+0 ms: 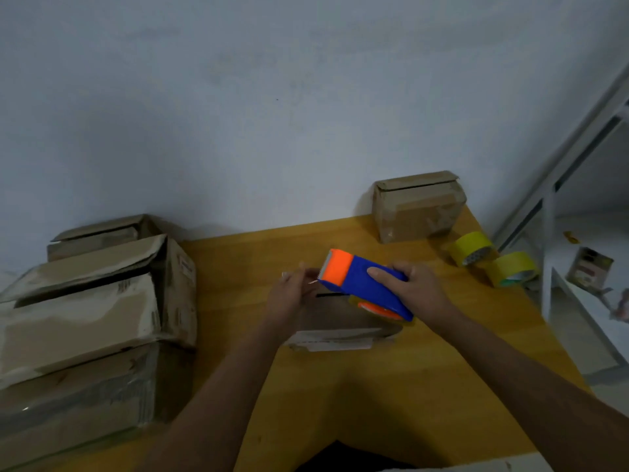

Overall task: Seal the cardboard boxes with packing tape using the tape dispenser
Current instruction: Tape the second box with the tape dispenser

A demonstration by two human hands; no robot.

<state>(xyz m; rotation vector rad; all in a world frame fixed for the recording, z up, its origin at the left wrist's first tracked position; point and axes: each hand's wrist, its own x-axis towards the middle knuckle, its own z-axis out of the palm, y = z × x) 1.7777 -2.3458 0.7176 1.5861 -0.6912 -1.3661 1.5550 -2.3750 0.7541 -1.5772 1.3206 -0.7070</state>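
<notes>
A blue and orange tape dispenser (360,279) is held over a small flat cardboard box (340,321) in the middle of the wooden table (374,386). My right hand (418,287) grips the dispenser's blue body from the right. My left hand (291,296) is at the dispenser's orange cutter end, fingers pinched around the clear tape end there. The box is partly hidden under both hands. A white label shows on its near side.
A stack of large worn cardboard boxes (88,318) fills the left side. Another small box (417,207) stands at the table's far right against the wall. Two yellow tape rolls (471,248) (514,269) lie by the right edge. A white metal frame (548,206) stands to the right.
</notes>
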